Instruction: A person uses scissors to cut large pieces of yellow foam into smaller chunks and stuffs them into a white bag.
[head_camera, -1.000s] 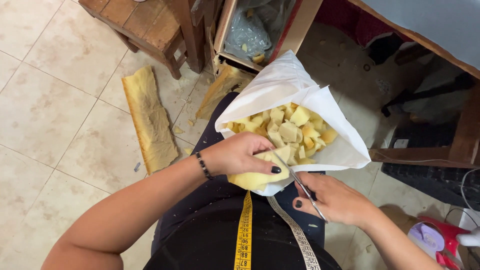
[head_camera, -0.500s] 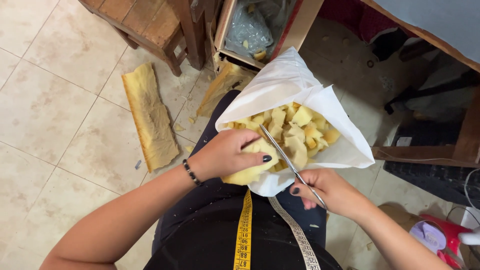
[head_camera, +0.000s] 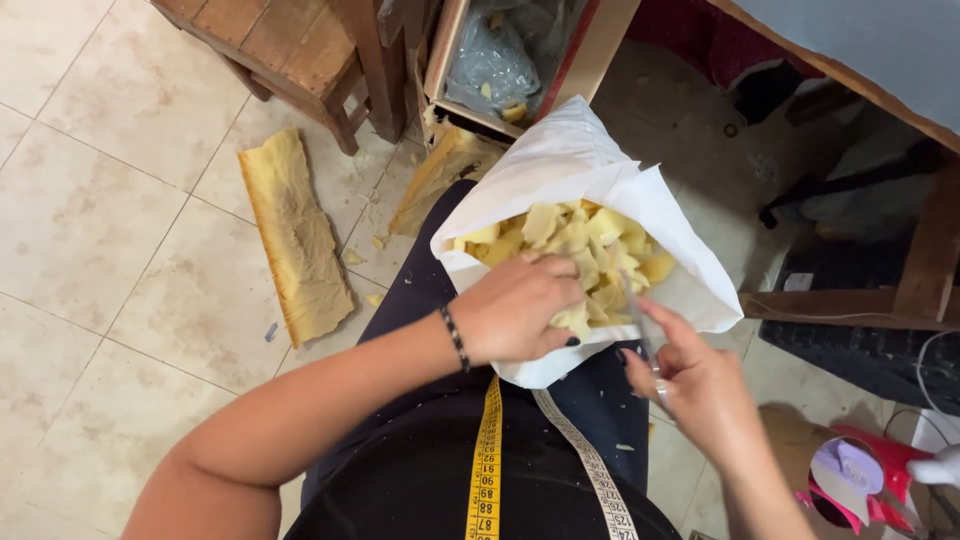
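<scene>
A white bag (head_camera: 590, 165) rests open on my lap, filled with several yellow foam scraps (head_camera: 600, 235). My left hand (head_camera: 515, 315), with a dark bead bracelet at the wrist, reaches over the bag's near rim and grips a small piece of yellow foam (head_camera: 575, 318). My right hand (head_camera: 690, 380) is just to the right of it, closed on the handles of metal scissors (head_camera: 637, 315). Their blades point up into the bag, next to the held foam piece.
A long yellow foam slab (head_camera: 295, 235) lies on the tiled floor at left, a smaller one (head_camera: 440, 175) beside a wooden stool (head_camera: 300, 50). A wooden crate (head_camera: 470, 75) holds a plastic bag. A yellow measuring tape (head_camera: 485, 450) hangs down my front. Pink containers (head_camera: 850, 480) are at bottom right.
The scissors swung up from my lap across the foam, then to the bag's right side. My left hand moved further into the bag, and the foam it holds looks smaller.
</scene>
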